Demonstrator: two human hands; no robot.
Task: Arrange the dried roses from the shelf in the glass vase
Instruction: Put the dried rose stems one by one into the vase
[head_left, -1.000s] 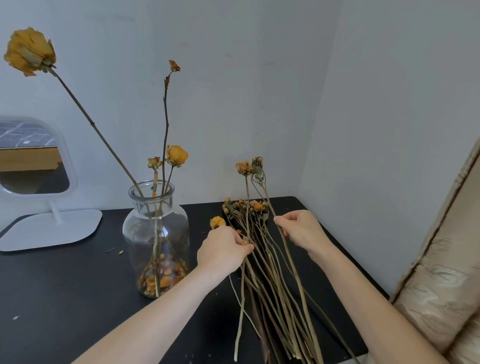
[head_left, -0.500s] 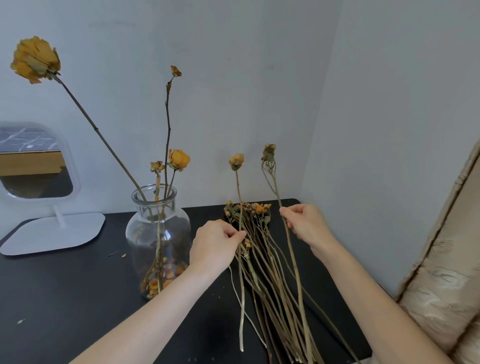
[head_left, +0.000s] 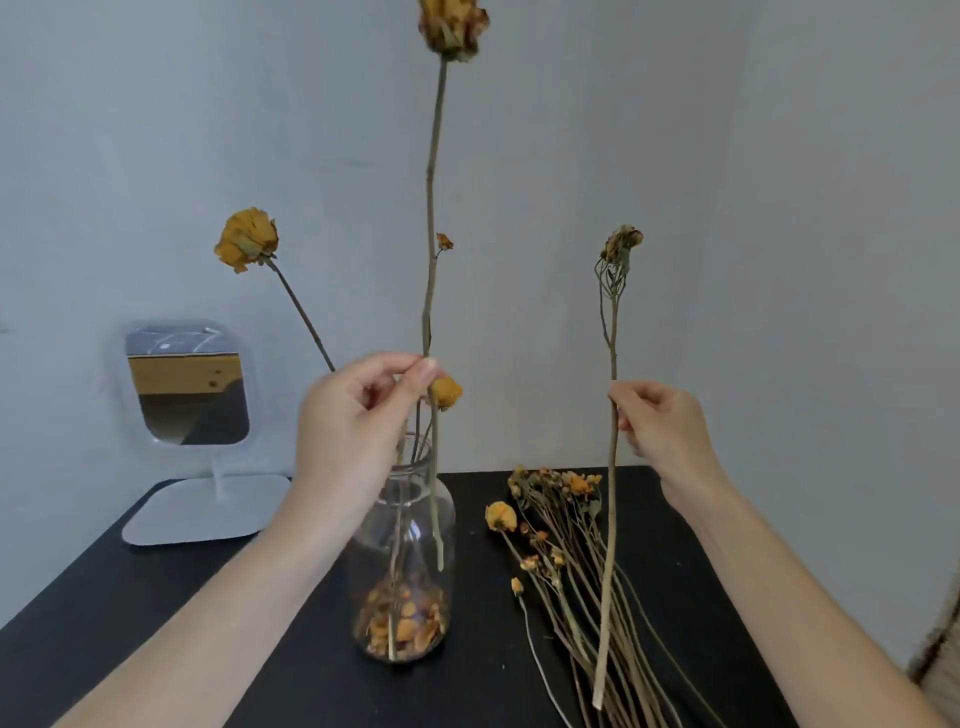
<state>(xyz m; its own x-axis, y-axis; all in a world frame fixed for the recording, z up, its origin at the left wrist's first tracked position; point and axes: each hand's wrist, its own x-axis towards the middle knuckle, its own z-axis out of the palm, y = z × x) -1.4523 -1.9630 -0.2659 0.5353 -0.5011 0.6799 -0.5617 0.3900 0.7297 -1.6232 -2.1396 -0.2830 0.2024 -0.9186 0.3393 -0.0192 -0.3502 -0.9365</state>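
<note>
A clear glass vase (head_left: 402, 551) stands on the black shelf top (head_left: 156, 623), with dried petals at its bottom and a few yellow dried roses in it. My left hand (head_left: 358, 426) pinches a tall dried rose (head_left: 431, 208) upright; its lower end reaches down in front of or inside the vase, I cannot tell which. My right hand (head_left: 660, 426) holds a second dried rose (head_left: 613, 322) upright, right of the vase, its stem end over the pile. A pile of dried roses (head_left: 576, 571) lies flat on the shelf top between vase and right wall.
A small white-framed mirror (head_left: 187, 384) on a flat white base stands at the back left. Grey walls close the back and the right side. A patterned cloth edge (head_left: 940, 654) shows at the lower right.
Both hands have risen from the pile, each lifting one stem upright. My left hand has carried its rose over to the vase. The view has tilted upward.
</note>
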